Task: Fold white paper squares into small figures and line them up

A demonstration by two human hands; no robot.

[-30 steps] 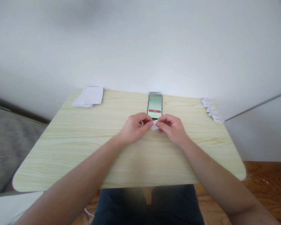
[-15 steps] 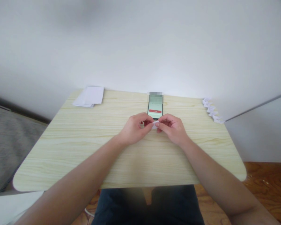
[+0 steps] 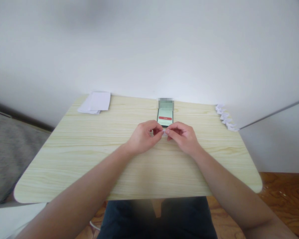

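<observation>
Between my two hands is a small folded piece of white paper (image 3: 164, 133), mostly covered by fingertips. My left hand (image 3: 146, 136) pinches its left side between thumb and forefinger. On the other side, my right hand (image 3: 183, 135) grips the paper the same way, with its thumb nearest me. Both hands are over the middle of the pale wood-grain table (image 3: 149, 172). Just beyond the fingers lies a phone (image 3: 165, 114) with a lit screen and a red bar; the top of its screen is blurred out.
A stack of white paper sheets (image 3: 99, 101) lies at the back left of the table. Several small folded white paper pieces (image 3: 225, 118) form a row along the back right edge. A white wall (image 3: 149, 49) rises directly behind the table.
Less of the white paper shows between the fingertips now, and it looks tilted or folded flatter. Both hands keep nearly the same place.
</observation>
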